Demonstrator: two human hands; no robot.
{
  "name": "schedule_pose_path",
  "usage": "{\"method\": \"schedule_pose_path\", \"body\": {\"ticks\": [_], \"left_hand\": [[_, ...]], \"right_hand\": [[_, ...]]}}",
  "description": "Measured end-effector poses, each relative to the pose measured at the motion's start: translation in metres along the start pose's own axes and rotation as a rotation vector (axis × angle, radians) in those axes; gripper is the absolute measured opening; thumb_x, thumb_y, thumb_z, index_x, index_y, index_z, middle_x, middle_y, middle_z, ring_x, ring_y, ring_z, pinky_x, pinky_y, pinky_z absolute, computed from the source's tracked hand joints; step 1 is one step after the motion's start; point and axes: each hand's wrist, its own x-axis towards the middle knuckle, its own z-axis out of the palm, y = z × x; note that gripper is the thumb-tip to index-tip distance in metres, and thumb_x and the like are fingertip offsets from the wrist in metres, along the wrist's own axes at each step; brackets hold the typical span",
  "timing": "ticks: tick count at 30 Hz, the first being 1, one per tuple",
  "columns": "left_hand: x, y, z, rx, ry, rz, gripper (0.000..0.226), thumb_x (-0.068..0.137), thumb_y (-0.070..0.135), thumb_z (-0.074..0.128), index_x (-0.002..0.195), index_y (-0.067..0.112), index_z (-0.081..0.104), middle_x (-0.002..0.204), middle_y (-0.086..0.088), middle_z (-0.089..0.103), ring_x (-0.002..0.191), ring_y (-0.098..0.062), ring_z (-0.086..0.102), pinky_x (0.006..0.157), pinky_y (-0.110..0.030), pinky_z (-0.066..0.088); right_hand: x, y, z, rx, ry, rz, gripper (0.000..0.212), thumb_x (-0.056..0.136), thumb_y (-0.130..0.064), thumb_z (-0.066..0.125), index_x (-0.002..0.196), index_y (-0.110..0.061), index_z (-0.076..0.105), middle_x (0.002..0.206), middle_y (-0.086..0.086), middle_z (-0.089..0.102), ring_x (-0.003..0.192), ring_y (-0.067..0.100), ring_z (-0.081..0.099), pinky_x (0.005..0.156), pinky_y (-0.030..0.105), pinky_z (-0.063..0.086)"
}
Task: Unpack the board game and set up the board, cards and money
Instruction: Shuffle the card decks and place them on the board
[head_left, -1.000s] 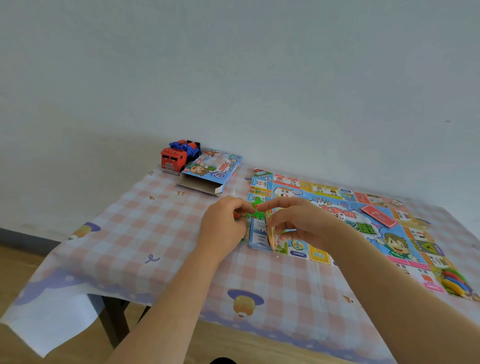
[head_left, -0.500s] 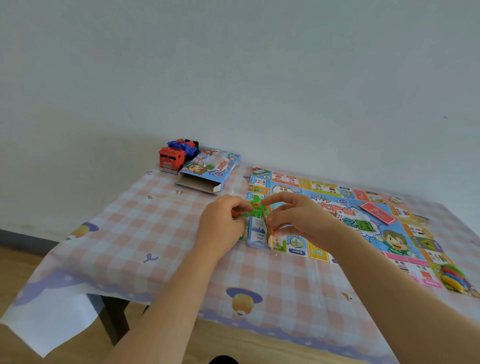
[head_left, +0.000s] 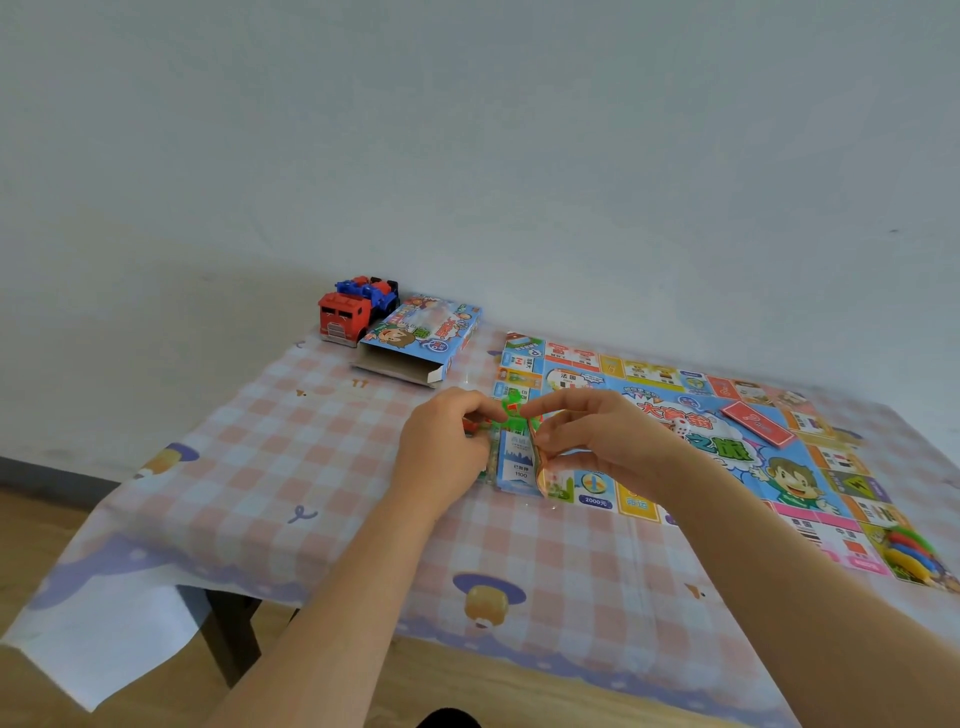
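Observation:
The colourful game board (head_left: 670, 431) lies unfolded on the right half of the checked tablecloth (head_left: 291, 467). A red card deck (head_left: 757, 423) and a white die (head_left: 681, 427) rest on it. At the board's near left corner, both hands meet over a clear packet with green and red plastic pieces (head_left: 511, 413) and a bundle of cards or money (head_left: 517, 462). My left hand (head_left: 444, 447) pinches the packet's left side. My right hand (head_left: 597, 441) pinches its right side, fingers curled round the bundle.
The open game box (head_left: 423, 338) lies at the table's back, with a red and blue toy truck (head_left: 353, 309) beside it against the wall. Coloured tokens (head_left: 909, 553) sit on the board's near right corner. The table's front edge drops to a wooden floor.
Both hands stay together on the packet with only small finger movements; the view has shifted slightly.

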Motion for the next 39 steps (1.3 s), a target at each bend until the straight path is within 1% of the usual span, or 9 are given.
{"method": "schedule_pose_path", "body": {"ticks": [3,7,11,14,17,22,29,35,39], "left_hand": [[0.0003,0.0004,-0.0001,0.004,-0.002,0.009,0.032,0.08,-0.003,0.059,0.087,0.027,0.068,0.098,0.011,0.064,0.088,-0.006,0.058,0.074,-0.019,0.05],[0.0004,0.0,0.0001,0.003,-0.003,0.012,0.034,0.079,-0.003,0.06,0.086,0.029,0.068,0.097,0.013,0.064,0.088,-0.006,0.059,0.072,-0.017,0.049],[0.0003,0.0001,0.0002,0.002,-0.001,0.015,0.031,0.081,-0.001,0.061,0.087,0.028,0.068,0.099,0.012,0.065,0.089,-0.005,0.059,0.074,-0.02,0.051],[0.0007,0.0001,0.0002,0.003,0.001,0.016,0.033,0.08,-0.002,0.061,0.086,0.029,0.068,0.099,0.011,0.066,0.088,-0.005,0.06,0.076,-0.022,0.052],[0.0005,0.0004,-0.0003,0.001,-0.001,0.015,0.034,0.078,-0.003,0.06,0.086,0.029,0.069,0.097,0.011,0.066,0.088,-0.006,0.06,0.076,-0.024,0.052],[0.0003,0.0007,-0.0004,0.003,0.002,0.014,0.031,0.079,-0.002,0.06,0.086,0.028,0.069,0.099,0.01,0.066,0.089,-0.007,0.06,0.077,-0.026,0.053],[0.0002,0.0006,-0.0003,-0.005,-0.005,0.011,0.032,0.079,-0.002,0.06,0.086,0.028,0.069,0.099,0.01,0.066,0.089,-0.006,0.06,0.078,-0.027,0.053],[0.0012,-0.0003,0.0003,-0.018,-0.005,0.005,0.031,0.079,-0.001,0.062,0.086,0.028,0.069,0.099,0.01,0.066,0.089,-0.007,0.061,0.079,-0.028,0.054],[0.0009,-0.0005,-0.0001,-0.012,-0.008,0.006,0.031,0.079,-0.001,0.062,0.086,0.029,0.068,0.099,0.011,0.065,0.089,-0.005,0.06,0.078,-0.024,0.053]], "right_hand": [[0.0006,0.0013,-0.0005,-0.007,-0.007,-0.017,0.026,0.083,0.009,0.061,0.1,-0.008,0.072,0.079,0.008,0.064,0.075,0.016,0.067,0.066,0.027,0.058],[0.0006,0.0039,-0.0021,-0.056,-0.029,-0.067,0.032,0.082,0.013,0.059,0.103,-0.007,0.072,0.07,0.005,0.063,0.069,0.016,0.065,0.072,0.029,0.059],[0.0001,0.0064,-0.003,-0.043,-0.042,-0.093,0.034,0.082,0.014,0.059,0.104,-0.01,0.072,0.074,0.009,0.062,0.071,0.02,0.064,0.07,0.028,0.059],[0.0001,0.0083,-0.0036,-0.017,-0.043,-0.093,0.033,0.082,0.013,0.061,0.103,-0.01,0.071,0.075,0.008,0.06,0.073,0.021,0.064,0.069,0.027,0.058],[0.0006,0.0096,-0.0039,-0.002,-0.041,-0.095,0.032,0.082,0.013,0.061,0.101,-0.01,0.072,0.075,0.008,0.061,0.074,0.021,0.064,0.071,0.028,0.059],[0.0011,0.0092,-0.003,-0.011,-0.022,-0.083,0.028,0.083,0.012,0.061,0.097,-0.009,0.073,0.074,0.007,0.061,0.084,0.025,0.066,0.072,0.029,0.06],[-0.0006,0.0084,-0.0018,-0.019,-0.009,-0.064,0.025,0.083,0.011,0.061,0.09,-0.009,0.075,0.089,0.016,0.062,0.091,0.028,0.068,0.069,0.027,0.06],[-0.0001,0.0089,-0.0028,-0.029,-0.012,-0.078,0.025,0.083,0.011,0.062,0.093,-0.008,0.074,0.076,0.006,0.061,0.079,0.021,0.066,0.073,0.029,0.06],[-0.0003,0.008,-0.0024,-0.033,-0.008,-0.07,0.025,0.083,0.01,0.062,0.096,-0.008,0.073,0.079,0.008,0.062,0.079,0.021,0.068,0.073,0.03,0.06]]}}
